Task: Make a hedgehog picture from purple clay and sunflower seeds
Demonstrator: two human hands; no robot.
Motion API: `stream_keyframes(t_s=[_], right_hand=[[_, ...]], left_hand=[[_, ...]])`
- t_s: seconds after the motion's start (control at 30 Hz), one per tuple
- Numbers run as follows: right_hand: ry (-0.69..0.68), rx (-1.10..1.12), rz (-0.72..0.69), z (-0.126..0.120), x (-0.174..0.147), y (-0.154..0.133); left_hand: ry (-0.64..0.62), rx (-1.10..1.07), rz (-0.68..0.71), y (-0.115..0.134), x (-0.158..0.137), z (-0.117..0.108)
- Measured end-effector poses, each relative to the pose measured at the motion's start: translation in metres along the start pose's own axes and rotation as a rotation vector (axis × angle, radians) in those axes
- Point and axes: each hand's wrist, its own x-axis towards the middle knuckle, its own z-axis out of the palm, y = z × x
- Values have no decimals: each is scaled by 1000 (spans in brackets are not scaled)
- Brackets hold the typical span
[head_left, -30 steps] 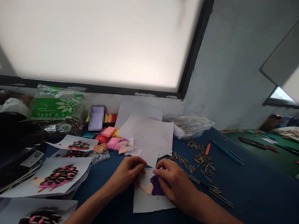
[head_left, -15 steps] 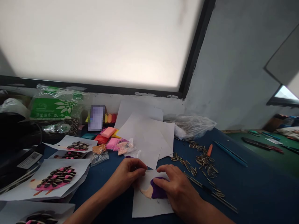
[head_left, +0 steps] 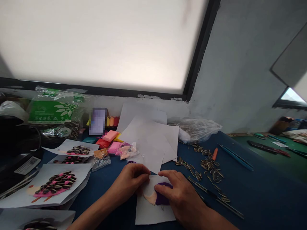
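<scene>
A white sheet of paper (head_left: 150,215) lies before me with a flattened purple clay shape (head_left: 161,198) on it. A pointed cream clay piece (head_left: 150,198) joins the purple shape's left side, and thin pencil lines show below. My right hand (head_left: 181,195) is over the sheet with fingers apart, its thumb pressing on the purple clay and its index finger reaching to the top edge. At the upper left corner of the paper, my left hand (head_left: 133,179) has its fingers curled and pinched together; what is between the fingertips is hidden.
Finished hedgehog pictures (head_left: 56,185) made with sunflower seeds lie at left. Clay packets (head_left: 115,147), loose white papers (head_left: 151,137) and a green seed bag (head_left: 55,111) stand behind. Sunflower seeds (head_left: 212,169), an orange clay stick (head_left: 215,154), a pen (head_left: 208,191) and blue tweezers (head_left: 236,157) lie right.
My right hand has shifted slightly left over the purple clay, covering more of its right part. The left hand stays in nearly the same place.
</scene>
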Motion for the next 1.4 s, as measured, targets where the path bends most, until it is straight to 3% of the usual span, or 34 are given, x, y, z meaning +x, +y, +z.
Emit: stream_keyframes(t_s=[0.43,0.67,0.87,1.4], right_hand=[[-7,-39,17,-3,1,3],[-137,10,76,-1,3,0],[-126,13,109,-3,2,2],[-51,-70,-23,-5,1,-1]], left_hand=[[32,133,57,2,-2,2],[33,165,62,2,-2,3],[39,171,69,2,-2,3],[31,175,74,2,-3,2]])
